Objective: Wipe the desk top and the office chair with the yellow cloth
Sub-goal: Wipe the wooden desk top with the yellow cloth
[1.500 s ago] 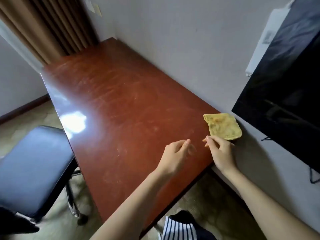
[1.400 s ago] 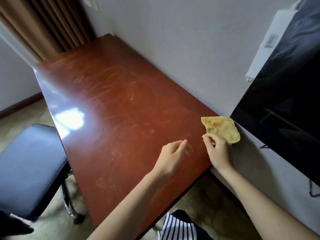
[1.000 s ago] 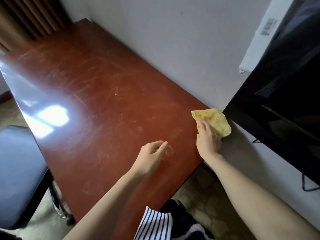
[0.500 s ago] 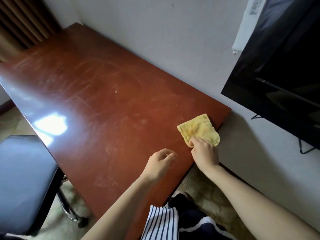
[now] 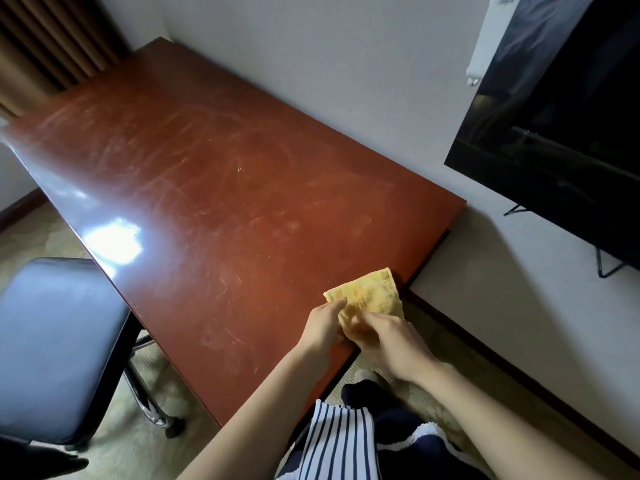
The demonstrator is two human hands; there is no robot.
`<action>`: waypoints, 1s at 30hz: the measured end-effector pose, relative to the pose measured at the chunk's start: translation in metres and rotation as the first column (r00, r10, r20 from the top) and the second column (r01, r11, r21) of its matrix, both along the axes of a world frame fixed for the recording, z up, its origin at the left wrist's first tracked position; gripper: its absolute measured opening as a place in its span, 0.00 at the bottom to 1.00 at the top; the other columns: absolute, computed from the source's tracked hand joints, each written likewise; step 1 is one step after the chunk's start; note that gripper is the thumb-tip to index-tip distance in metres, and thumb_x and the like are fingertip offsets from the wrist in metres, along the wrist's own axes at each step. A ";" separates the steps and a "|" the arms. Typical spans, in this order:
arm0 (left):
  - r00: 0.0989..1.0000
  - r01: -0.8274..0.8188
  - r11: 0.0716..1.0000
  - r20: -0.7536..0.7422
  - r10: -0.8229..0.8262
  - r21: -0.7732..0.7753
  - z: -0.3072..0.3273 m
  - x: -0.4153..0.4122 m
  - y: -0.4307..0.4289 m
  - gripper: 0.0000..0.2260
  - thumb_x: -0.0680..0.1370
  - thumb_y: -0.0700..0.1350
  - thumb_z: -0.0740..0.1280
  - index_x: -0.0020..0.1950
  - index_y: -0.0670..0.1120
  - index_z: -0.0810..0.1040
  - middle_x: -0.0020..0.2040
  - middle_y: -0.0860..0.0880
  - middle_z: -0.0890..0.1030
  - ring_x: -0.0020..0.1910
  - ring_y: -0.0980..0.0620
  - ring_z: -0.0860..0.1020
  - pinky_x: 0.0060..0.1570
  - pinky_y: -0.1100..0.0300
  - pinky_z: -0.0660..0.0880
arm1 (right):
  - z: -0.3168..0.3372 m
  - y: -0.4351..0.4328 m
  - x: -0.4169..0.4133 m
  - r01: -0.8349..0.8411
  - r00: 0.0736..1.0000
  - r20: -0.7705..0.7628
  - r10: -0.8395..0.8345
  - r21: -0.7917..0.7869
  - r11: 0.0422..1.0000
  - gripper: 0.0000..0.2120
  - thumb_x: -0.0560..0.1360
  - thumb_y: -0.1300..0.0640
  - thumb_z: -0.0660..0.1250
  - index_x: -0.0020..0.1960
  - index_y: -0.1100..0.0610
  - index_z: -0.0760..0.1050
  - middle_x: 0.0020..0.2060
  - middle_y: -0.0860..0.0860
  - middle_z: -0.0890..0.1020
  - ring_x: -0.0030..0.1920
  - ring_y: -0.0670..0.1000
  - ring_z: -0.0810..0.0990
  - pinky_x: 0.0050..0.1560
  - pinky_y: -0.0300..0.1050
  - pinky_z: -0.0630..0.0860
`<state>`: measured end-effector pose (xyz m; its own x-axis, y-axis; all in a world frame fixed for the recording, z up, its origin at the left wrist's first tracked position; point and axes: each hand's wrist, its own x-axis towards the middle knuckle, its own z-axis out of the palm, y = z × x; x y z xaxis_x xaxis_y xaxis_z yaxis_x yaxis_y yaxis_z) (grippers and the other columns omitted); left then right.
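The yellow cloth lies folded at the near right edge of the red-brown desk top, partly hanging over that edge. My right hand grips the cloth's near end. My left hand pinches its left corner with thumb and fingers. The office chair, with a dark padded seat, stands at the desk's left side, part of its seat tucked under the edge.
A grey wall runs along the desk's far side. A black television hangs on the wall at right. Brown curtains hang at the top left. Patterned floor shows below the desk's right edge, by my striped clothing.
My right hand dragged the cloth from the far right corner by the wall to the desk's near edge. My left hand, earlier resting apart on the desk, has closed on the cloth's corner.
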<state>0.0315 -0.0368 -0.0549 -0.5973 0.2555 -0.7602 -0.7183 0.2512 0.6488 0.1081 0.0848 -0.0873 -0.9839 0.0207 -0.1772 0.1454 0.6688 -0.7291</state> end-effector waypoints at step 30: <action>0.960 0.009 0.975 -0.274 0.053 0.222 0.016 0.006 -0.048 0.25 0.70 0.53 0.70 0.66 0.53 0.70 0.61 0.49 0.77 0.60 0.49 0.76 0.62 0.51 0.72 | 0.094 0.013 -0.043 0.088 0.978 0.206 -0.021 -0.322 0.943 0.05 0.70 0.62 0.70 0.41 0.53 0.78 0.37 0.48 0.81 0.41 0.47 0.79 0.45 0.46 0.77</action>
